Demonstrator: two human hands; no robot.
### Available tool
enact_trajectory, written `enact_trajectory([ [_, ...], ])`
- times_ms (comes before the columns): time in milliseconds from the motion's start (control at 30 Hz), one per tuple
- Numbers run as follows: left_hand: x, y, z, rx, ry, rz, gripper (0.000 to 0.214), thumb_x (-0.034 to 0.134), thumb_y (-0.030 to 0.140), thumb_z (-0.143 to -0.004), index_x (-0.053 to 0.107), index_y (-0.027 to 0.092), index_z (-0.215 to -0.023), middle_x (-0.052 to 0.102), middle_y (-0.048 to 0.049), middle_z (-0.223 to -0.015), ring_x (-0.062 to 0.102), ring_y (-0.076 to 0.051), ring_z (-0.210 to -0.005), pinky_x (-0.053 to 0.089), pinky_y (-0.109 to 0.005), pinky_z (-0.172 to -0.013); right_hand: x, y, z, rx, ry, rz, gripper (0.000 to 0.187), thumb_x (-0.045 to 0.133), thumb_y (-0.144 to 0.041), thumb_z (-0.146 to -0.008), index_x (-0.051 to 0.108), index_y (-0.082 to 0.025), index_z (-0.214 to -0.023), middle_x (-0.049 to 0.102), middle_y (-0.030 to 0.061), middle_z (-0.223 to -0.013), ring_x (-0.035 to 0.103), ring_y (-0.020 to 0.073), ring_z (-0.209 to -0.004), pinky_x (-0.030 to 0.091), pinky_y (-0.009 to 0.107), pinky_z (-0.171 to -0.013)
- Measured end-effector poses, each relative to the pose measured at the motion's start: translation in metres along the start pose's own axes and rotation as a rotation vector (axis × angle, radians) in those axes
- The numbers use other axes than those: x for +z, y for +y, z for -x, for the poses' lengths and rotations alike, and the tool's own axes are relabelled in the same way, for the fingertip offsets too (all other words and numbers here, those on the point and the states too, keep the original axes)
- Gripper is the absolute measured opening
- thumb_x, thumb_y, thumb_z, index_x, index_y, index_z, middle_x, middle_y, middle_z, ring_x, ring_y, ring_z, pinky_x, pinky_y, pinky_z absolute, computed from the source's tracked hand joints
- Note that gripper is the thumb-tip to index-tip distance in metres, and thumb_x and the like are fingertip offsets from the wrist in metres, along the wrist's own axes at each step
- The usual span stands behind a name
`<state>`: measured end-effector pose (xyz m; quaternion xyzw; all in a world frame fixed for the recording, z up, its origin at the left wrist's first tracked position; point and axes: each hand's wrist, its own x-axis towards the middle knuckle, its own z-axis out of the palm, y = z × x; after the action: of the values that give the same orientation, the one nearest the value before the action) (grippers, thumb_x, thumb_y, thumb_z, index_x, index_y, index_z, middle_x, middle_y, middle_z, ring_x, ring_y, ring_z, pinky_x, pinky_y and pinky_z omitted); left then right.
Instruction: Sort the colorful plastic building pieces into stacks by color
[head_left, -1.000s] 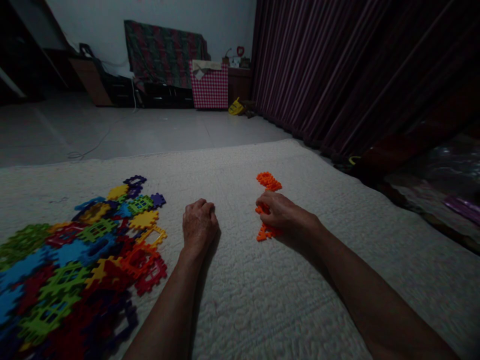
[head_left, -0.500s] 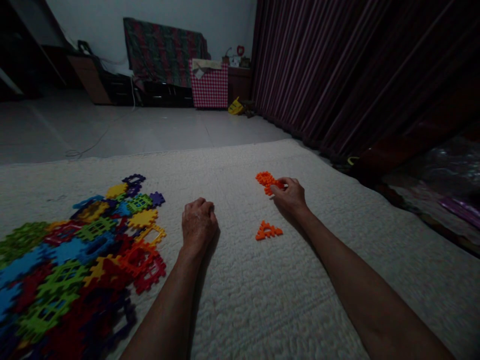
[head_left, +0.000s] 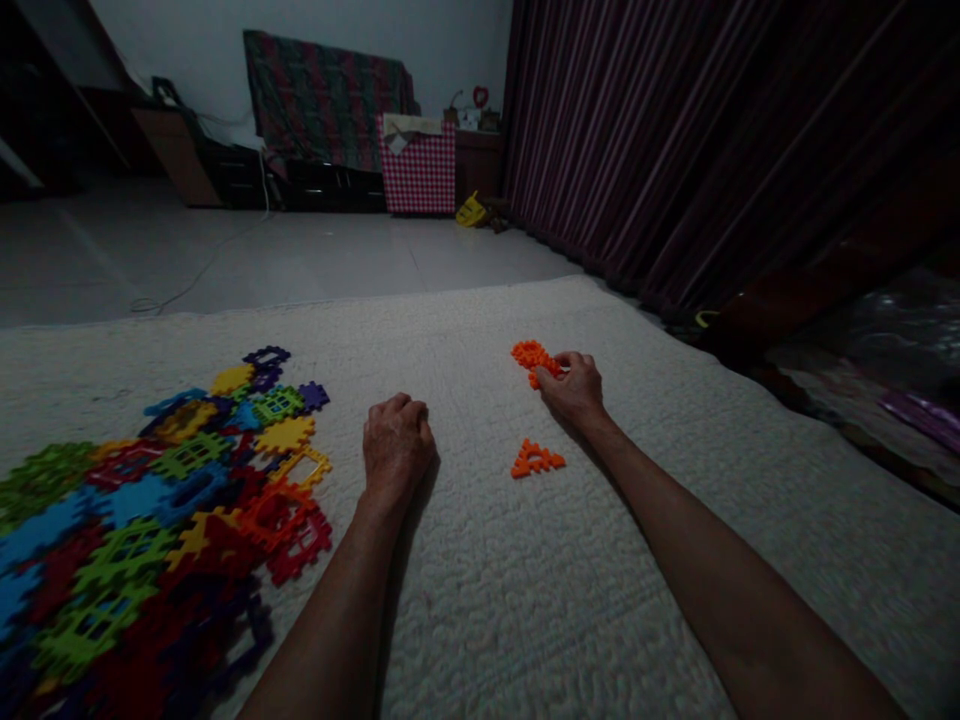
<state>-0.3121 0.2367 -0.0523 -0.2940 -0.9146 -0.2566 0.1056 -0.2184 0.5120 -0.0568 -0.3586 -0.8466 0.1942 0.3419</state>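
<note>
At the right of the off-white quilted mat, my right hand (head_left: 576, 390) pinches an orange toothed building piece (head_left: 544, 374) between thumb and fingers; the fingers partly cover it. It touches or overlaps another orange piece, round and toothed (head_left: 531, 353), on its far left side; whether they are joined I cannot tell. Nearer to me lies a separate orange triangular piece (head_left: 536, 458) with toothed edges. My left hand (head_left: 396, 445) rests on the mat in a loose fist, with no piece showing in it. Its palm side is hidden.
A heap of coloured toothed plastic pieces (head_left: 150, 500) spreads over the left of the quilted mat (head_left: 480, 580). Tiled floor (head_left: 337, 250) lies beyond. A purple curtain (head_left: 615, 130) hangs at the right, and low cabinets (head_left: 330, 187) line the back wall.
My right hand has shifted slightly left and toward the round orange piece, with the pinched piece in it. My left hand stays where it was.
</note>
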Motion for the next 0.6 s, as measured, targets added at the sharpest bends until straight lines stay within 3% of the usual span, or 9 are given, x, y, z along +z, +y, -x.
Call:
enact_trajectory([
  [200,0.003,-0.002,-0.001,-0.011,-0.005,-0.001,0.029,0.048,0.018,-0.087,0.075,0.025,-0.097,0.068,-0.0057,-0.118,0.056,-0.027,-0.108,0.046,-0.041,-0.094,-0.008,-0.004,0.003,0.021,0.033,-0.031,0.03,0.059,-0.036,-0.075,0.064,-0.016,-0.097,0.061,0.0137,-0.106,0.063,0.0231,-0.086,0.051,0.04,-0.087],
  [333,0.003,-0.003,-0.002,-0.019,0.0,0.014,0.03,0.049,0.018,-0.087,0.075,0.025,-0.098,0.068,-0.0057,-0.12,0.055,-0.027,-0.109,0.047,-0.042,-0.095,-0.02,-0.009,0.009,0.016,0.011,-0.046,0.014,0.055,-0.03,-0.073,0.063,-0.02,-0.078,0.066,0.0083,-0.087,0.062,0.0224,-0.081,0.05,0.039,-0.086],
  [400,0.003,-0.002,-0.001,-0.021,-0.001,0.022,0.03,0.048,0.018,-0.087,0.075,0.025,-0.099,0.068,-0.0059,-0.121,0.055,-0.027,-0.109,0.047,-0.042,-0.095,-0.03,-0.012,0.015,0.018,-0.106,-0.076,0.011,0.053,-0.029,-0.073,0.061,-0.021,-0.072,0.066,0.0045,-0.077,0.062,0.0212,-0.077,0.05,0.037,-0.081],
  [500,0.002,-0.002,-0.001,-0.022,-0.009,0.026,0.03,0.048,0.018,-0.088,0.074,0.024,-0.1,0.067,-0.0058,-0.121,0.055,-0.027,-0.11,0.046,-0.041,-0.095,-0.053,-0.022,0.028,0.02,-0.443,-0.102,0.016,0.054,-0.033,-0.075,0.061,-0.022,-0.068,0.065,0.0022,-0.068,0.06,0.0188,-0.067,0.048,0.033,-0.068],
  [600,0.002,-0.002,-0.002,-0.021,-0.013,0.023,0.029,0.048,0.018,-0.087,0.074,0.024,-0.1,0.067,-0.0057,-0.121,0.055,-0.027,-0.111,0.046,-0.04,-0.095,-0.078,-0.038,0.048,-0.049,-0.732,-0.013,0.022,0.061,-0.042,-0.076,0.065,-0.02,-0.078,0.065,0.0038,-0.07,0.06,0.0191,-0.065,0.045,0.033,-0.063],
])
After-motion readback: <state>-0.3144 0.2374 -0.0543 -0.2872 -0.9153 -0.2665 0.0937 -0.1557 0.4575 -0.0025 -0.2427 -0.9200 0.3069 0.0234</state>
